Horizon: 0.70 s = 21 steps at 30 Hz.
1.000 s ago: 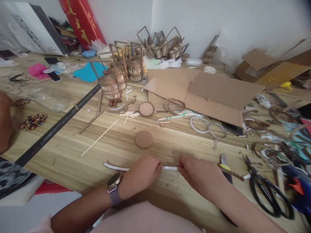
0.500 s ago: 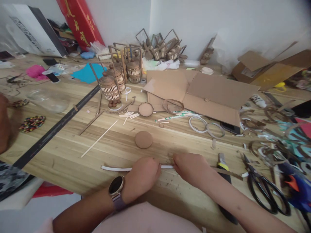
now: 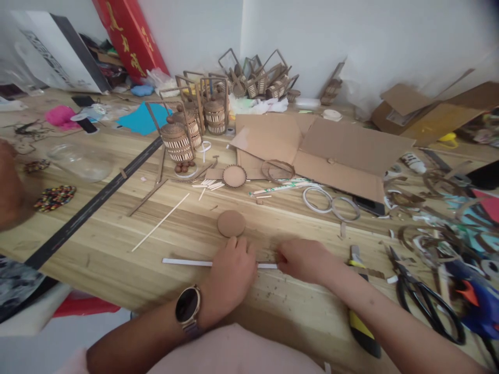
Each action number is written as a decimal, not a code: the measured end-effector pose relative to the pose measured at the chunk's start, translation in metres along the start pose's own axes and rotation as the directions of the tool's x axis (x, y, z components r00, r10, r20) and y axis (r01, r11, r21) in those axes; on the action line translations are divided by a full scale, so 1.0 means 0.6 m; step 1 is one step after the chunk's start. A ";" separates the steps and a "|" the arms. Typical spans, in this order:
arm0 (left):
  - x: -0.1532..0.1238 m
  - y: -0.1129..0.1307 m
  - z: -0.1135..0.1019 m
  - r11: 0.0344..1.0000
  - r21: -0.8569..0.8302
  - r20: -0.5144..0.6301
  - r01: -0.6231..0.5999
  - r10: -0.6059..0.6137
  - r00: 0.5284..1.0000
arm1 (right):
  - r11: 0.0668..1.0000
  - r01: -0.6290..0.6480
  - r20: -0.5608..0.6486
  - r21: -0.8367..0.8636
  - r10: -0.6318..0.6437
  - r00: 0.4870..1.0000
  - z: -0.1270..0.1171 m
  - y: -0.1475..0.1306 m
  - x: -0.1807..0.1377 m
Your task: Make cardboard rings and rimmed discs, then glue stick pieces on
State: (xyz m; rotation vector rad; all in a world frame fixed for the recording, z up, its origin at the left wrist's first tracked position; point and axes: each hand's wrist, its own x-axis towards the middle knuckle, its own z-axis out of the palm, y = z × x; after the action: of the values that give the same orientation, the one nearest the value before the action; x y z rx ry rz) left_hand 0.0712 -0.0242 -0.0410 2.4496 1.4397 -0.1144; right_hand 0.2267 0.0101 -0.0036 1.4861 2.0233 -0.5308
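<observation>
A long thin white strip (image 3: 186, 262) lies flat on the wooden table (image 3: 117, 234), running left to right. My left hand (image 3: 230, 272), with a watch on its wrist, rests over the strip's middle with fingers curled down onto it. My right hand (image 3: 304, 258) pinches the strip's right end. A round cardboard disc (image 3: 231, 223) lies just beyond my left hand's fingertips.
A yellow-and-black utility knife (image 3: 360, 311) and black scissors (image 3: 424, 301) lie to the right. Flattened cardboard (image 3: 331, 145), rings (image 3: 323, 200), small woven baskets (image 3: 177, 137) and a long black ruler (image 3: 93, 202) lie farther back. Another person's arm (image 3: 10, 192) is at the left edge.
The strip, bowed at its left end before, now lies straight and flat. My left hand has slid forward toward the disc, and my right hand has shifted slightly left.
</observation>
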 end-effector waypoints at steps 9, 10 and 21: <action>-0.018 -0.006 0.032 0.929 0.149 -0.008 -0.340 0.345 0.939 | 0.997 0.019 -0.010 0.072 -0.018 1.000 0.020 0.020 0.013; -0.021 -0.009 0.031 0.932 0.151 -0.007 -0.330 0.335 0.942 | 0.997 0.019 -0.011 0.080 -0.018 1.000 0.021 0.022 0.013; -0.037 -0.035 0.041 0.968 0.160 -0.059 -0.191 0.202 0.978 | 0.983 0.059 -0.043 0.171 -0.052 0.998 0.032 0.039 0.014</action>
State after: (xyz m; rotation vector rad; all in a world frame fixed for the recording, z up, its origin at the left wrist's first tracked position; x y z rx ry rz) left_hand 0.0441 -0.0407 -0.0640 2.7349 1.2495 -0.0949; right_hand 0.2510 0.0118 -0.0233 1.5542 2.0983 -0.7218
